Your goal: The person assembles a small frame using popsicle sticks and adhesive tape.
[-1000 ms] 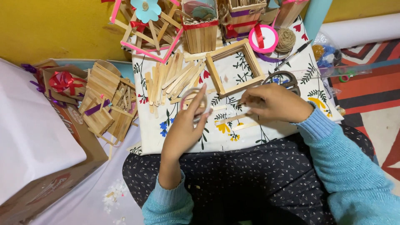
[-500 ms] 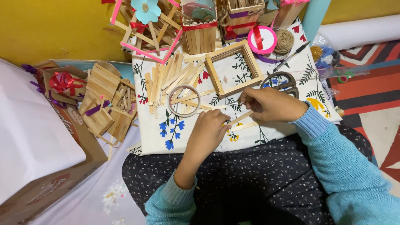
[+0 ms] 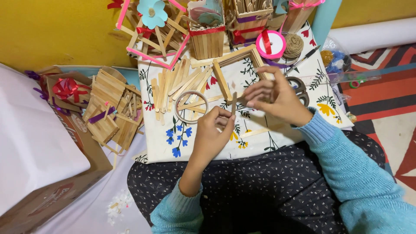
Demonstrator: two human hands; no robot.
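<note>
1. Far left: cardboard box (image 3: 65, 190) w/ white sheet is lying beside a pile of stick crafts (image 3: 110, 110).
2. Tape ring (image 3: 191, 106) is resting on the floral cloth (image 3: 182, 138), among loose sticks (image 3: 173, 84).
3. Left hand (image 3: 214, 134) is pinching a wooden stick (image 3: 234, 103) upright, fingers closed on its lower end.
4. Right hand (image 3: 275, 97) is curling just beside the stick's top; probably gripping sth small, can't tell what.
5. Wooden frame (image 3: 236, 65) is lying behind both hands.

Loose sticks (image 3: 173, 89), a tape ring (image 3: 191, 107) and a wooden frame (image 3: 236, 69) crowd the cloth (image 3: 299, 130); its near edge lies open.
</note>
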